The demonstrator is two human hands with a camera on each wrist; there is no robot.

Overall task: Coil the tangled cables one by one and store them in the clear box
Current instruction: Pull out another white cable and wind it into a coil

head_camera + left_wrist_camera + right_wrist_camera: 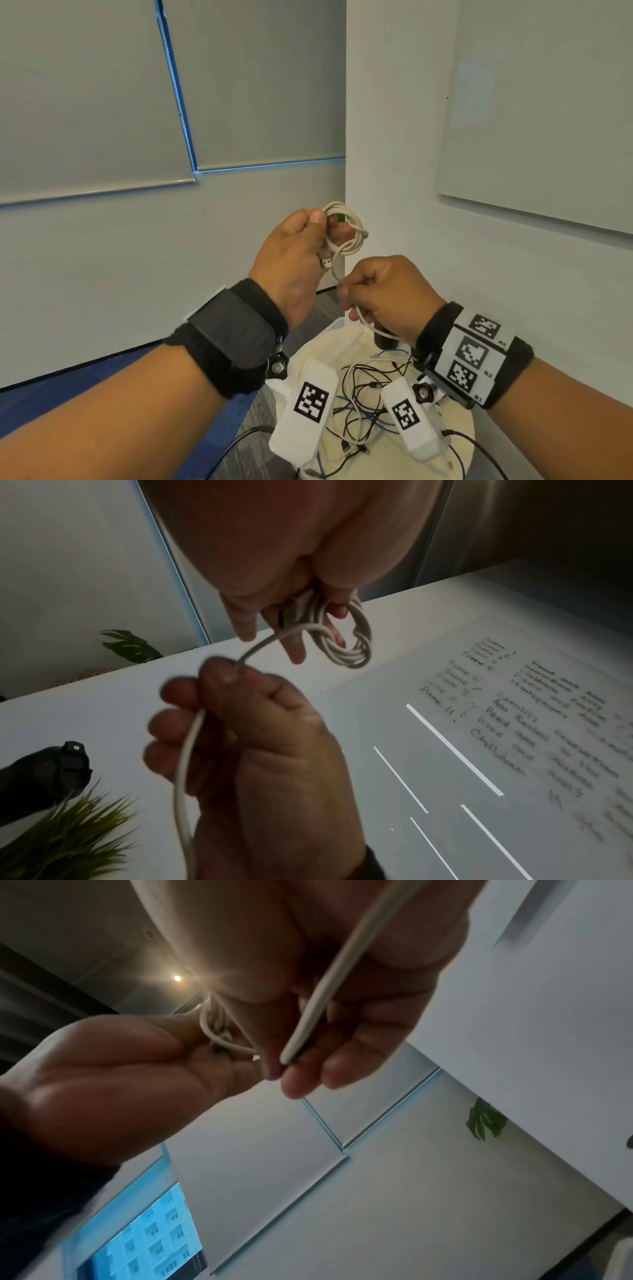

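Observation:
My left hand (318, 222) is raised at chest height and grips a small coil of white USB cable (344, 229). The cable's USB plug (325, 262) hangs below the thumb. Just below and to the right, my right hand (345, 294) pinches the loose strand between thumb and forefinger, and the rest trails down past the wrist. In the left wrist view the coil (356, 647) loops round my left fingers (294, 647), with the right hand (232, 674) holding the strand. The right wrist view shows the strand (335, 974) running through my right fingers (294, 1080).
Under my hands a round white table (466, 431) carries a tangle of black, blue and white cables (363, 404). A translucent rim (334, 323), maybe the clear box, shows at the table's far side. A wall corner stands close ahead, with a whiteboard (548, 137) on the right.

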